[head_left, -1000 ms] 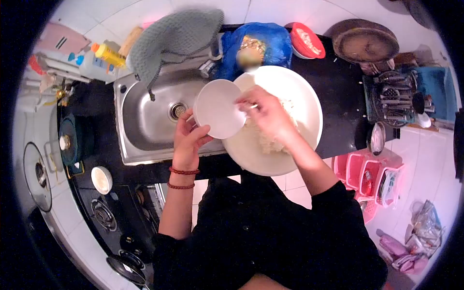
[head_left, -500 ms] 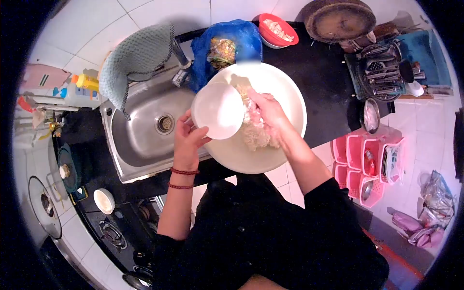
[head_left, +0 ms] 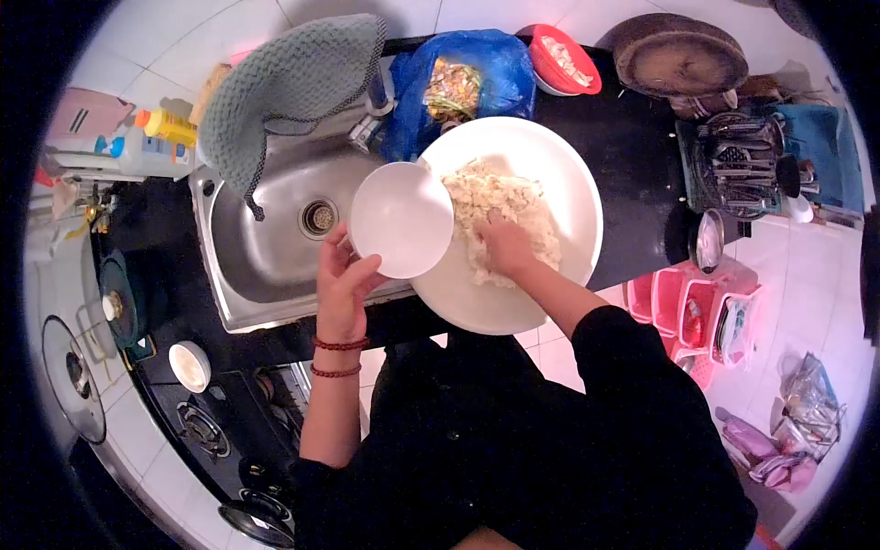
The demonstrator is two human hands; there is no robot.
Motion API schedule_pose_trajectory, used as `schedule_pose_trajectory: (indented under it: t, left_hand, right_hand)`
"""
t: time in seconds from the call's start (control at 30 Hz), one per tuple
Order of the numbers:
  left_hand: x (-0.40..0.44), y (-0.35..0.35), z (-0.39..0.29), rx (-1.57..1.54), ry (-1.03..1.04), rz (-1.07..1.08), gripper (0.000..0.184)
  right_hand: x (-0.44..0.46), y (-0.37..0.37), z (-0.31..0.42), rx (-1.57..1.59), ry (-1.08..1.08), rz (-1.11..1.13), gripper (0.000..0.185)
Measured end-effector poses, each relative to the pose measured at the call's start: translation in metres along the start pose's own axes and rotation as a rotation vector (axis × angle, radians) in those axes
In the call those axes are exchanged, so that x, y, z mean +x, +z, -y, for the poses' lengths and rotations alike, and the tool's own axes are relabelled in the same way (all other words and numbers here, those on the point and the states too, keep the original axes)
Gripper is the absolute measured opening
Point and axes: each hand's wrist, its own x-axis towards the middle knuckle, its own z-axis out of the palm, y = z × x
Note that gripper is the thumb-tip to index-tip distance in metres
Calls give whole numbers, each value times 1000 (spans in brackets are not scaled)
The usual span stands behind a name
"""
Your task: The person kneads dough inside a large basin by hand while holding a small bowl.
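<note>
My left hand (head_left: 344, 275) is closed on the rim of a small white bowl (head_left: 403, 220), held tilted over the left side of a large white basin (head_left: 577, 229). A pale, lumpy dough-like mixture (head_left: 536, 215) lies in the basin. My right hand (head_left: 504, 249) presses into this mixture with its fingers curled and partly buried in it. Two dark red bead bracelets (head_left: 339, 357) circle my left wrist.
Left of the basin is a steel sink (head_left: 266, 229) with a grey-green cloth (head_left: 284, 92) draped at its back. Behind the basin stand a blue plastic bag (head_left: 504, 78) of scraps and a red bowl (head_left: 591, 78). A utensil rack (head_left: 733, 160) stands right.
My right hand has turned over and pushed down into the mixture, which now looks more spread out. My left hand still holds the small bowl. The whole view has shifted slightly.
</note>
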Motion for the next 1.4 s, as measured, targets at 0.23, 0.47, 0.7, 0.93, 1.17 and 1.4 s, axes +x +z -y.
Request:
schedule_pose_trajectory:
  t: [0.23, 0.47, 0.7, 0.93, 1.17, 1.4]
  left_hand:
    - [-1, -12, -10, 29, 55, 21, 59]
    - [-12, -5, -27, 19, 83, 79, 58]
    - [-14, -6, -28, 9, 88, 90, 60]
    - [-12, -10, -25, 9, 84, 64, 60]
    - [-19, -3, -28, 19, 92, 71, 58]
    - [-19, 18, -19, 17, 92, 135, 58]
  right_hand:
    - [10, 15, -4, 27, 6, -51, 29]
    - [-41, -55, 13, 98, -278, -172, 28]
    - [-28, -2, -1, 163, 201, 55, 16]
    - [1, 25, 6, 27, 211, -116, 13]
    - [9, 12, -5, 210, 183, 173, 21]
    - [-50, -91, -5, 1067, 116, -5, 33]
